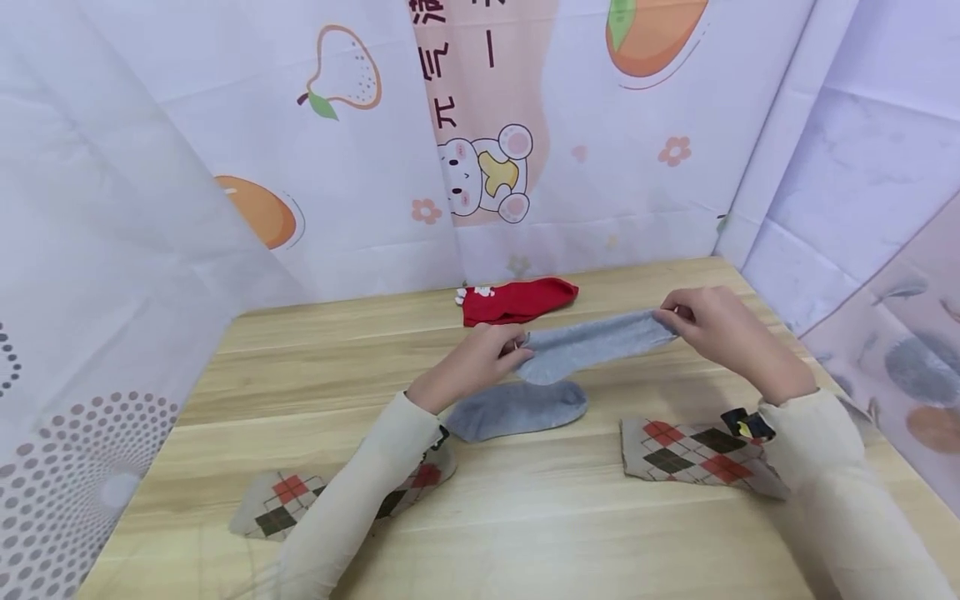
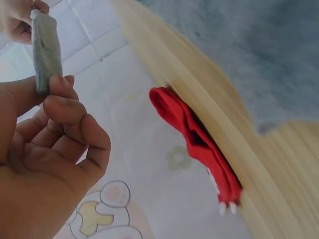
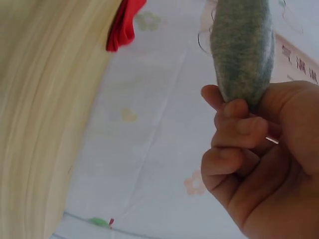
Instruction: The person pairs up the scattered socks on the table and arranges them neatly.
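Note:
A grey-blue sock (image 1: 592, 346) is stretched level above the table between both hands. My left hand (image 1: 491, 358) pinches one end of it between thumb and fingers. At the other end, my right hand (image 1: 708, 329) pinches the sock, as the right wrist view also shows with the grey fabric (image 3: 242, 50) rising from the fingertips. Below, a second grey-blue sock (image 1: 517, 410) lies flat on the table. Behind the held sock lies a red sock (image 1: 521, 301) with a white figure and small white tips at its left end.
An argyle sock (image 1: 686, 457) lies under the right forearm, and another argyle sock (image 1: 281, 504) is partly covered by the left sleeve. The wooden table (image 1: 525, 533) meets a printed curtain (image 1: 360, 225) at the back and sides.

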Action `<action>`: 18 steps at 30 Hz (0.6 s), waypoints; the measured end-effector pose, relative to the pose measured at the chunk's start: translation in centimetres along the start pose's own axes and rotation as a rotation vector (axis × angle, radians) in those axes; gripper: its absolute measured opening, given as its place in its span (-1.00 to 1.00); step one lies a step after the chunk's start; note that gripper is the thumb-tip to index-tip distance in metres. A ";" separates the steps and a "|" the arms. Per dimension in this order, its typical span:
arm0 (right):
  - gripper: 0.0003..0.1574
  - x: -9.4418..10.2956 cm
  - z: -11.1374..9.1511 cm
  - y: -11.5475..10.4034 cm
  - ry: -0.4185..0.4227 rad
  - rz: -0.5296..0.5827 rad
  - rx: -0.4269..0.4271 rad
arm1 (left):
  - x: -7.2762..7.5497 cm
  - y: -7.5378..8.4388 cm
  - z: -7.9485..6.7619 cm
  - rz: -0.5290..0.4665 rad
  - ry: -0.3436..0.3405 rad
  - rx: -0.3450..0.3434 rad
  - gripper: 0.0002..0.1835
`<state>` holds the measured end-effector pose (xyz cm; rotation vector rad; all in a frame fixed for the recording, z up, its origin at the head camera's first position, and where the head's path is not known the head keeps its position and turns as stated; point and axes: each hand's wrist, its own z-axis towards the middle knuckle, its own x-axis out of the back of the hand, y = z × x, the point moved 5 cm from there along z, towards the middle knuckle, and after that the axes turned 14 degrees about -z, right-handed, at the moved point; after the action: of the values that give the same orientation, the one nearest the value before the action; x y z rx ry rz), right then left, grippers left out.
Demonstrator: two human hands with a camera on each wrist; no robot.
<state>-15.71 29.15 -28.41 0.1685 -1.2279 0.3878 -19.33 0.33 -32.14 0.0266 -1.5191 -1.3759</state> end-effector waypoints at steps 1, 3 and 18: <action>-0.83 -0.2 0.0 -0.3 0.007 -0.002 0.008 | 0.2 -0.1 -0.3 0.002 0.011 0.000 -0.73; -0.83 -0.5 0.1 -0.9 0.008 -0.003 0.018 | 0.5 -0.3 -1.0 0.016 0.028 0.004 -0.73; -0.84 -2.2 0.7 -4.1 -0.053 0.032 0.055 | 2.4 -1.0 -5.7 -0.011 0.041 0.060 -0.86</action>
<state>-15.37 24.74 -29.92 0.2076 -1.2742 0.4475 -17.16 -5.55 -32.43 0.0996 -1.5280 -1.3303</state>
